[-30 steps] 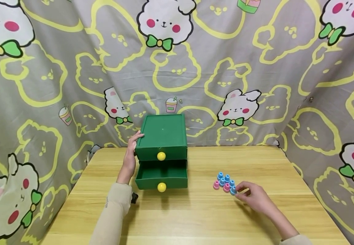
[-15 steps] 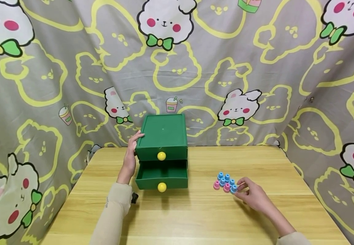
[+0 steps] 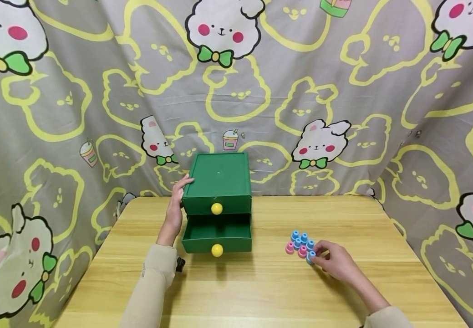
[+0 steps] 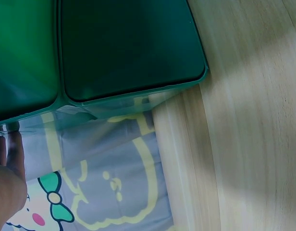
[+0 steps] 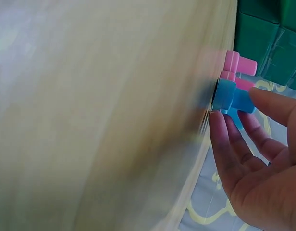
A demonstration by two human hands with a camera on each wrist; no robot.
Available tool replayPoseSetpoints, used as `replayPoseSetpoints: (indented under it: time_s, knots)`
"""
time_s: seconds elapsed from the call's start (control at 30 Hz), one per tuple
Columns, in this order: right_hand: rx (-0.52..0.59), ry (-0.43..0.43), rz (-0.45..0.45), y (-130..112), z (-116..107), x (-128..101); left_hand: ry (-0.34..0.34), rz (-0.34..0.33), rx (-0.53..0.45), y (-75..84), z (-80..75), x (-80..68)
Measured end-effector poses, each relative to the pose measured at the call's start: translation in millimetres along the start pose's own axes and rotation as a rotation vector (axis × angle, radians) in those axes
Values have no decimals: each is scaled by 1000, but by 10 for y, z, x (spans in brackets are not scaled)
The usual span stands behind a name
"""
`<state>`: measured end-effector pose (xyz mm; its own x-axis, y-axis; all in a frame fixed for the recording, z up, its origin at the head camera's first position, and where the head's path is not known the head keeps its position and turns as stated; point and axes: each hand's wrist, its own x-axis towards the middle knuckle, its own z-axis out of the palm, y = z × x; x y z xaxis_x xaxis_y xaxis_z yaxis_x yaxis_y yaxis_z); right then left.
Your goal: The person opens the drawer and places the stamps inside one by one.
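A green two-drawer mini cabinet (image 3: 220, 175) with yellow knobs stands left of centre, its lower drawer (image 3: 216, 245) pulled out. My left hand (image 3: 173, 207) rests against the cabinet's left side, fingers straight along it; the left wrist view shows its fingertips at the green wall (image 4: 133, 48). To the right, my right hand (image 3: 336, 260) pinches a small blue stepped plastic peg (image 3: 310, 258) between thumb and fingers. In the right wrist view, the thumb tip meets the narrow end of this blue peg (image 5: 225, 95) and the fingertips sit by its wide base.
Several more blue pegs (image 3: 304, 238) and two pink pegs (image 3: 289, 247) stand bunched on the wooden table (image 3: 269, 291), just left of the right hand. A patterned curtain (image 3: 236, 91) hangs close behind the cabinet and on both sides. Something small and black (image 3: 180, 264) shows by the left wrist.
My right hand has shifted slightly left, and the nearest blue peg has come a little toward me, away from the bunch. My left hand and the cabinet have stayed put.
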<state>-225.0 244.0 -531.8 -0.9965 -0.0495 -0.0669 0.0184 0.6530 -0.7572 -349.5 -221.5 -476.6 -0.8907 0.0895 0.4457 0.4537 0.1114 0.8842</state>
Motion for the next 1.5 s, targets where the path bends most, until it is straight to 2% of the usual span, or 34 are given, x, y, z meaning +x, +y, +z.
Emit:
replayPoseSetpoints:
  time_s: [0.17, 0.4, 0.6, 0.97, 1.5]
  knots:
    - [10, 27, 21, -18, -23, -14, -3, -5, 1, -17, 0, -2]
    - [33, 45, -36, -25, -50, -32, -7, -16, 1, -38, 0, -13]
    - [97, 54, -57, -62, -115, -18, -3, -17, 13, -19, 6, -12]
    - [108, 148, -140, -112, -313, 29, 0, -7, 3, 26, 10, 0]
    - [160, 192, -216, -267, -260, -1, 0, -4, 0, 2, 15, 8]
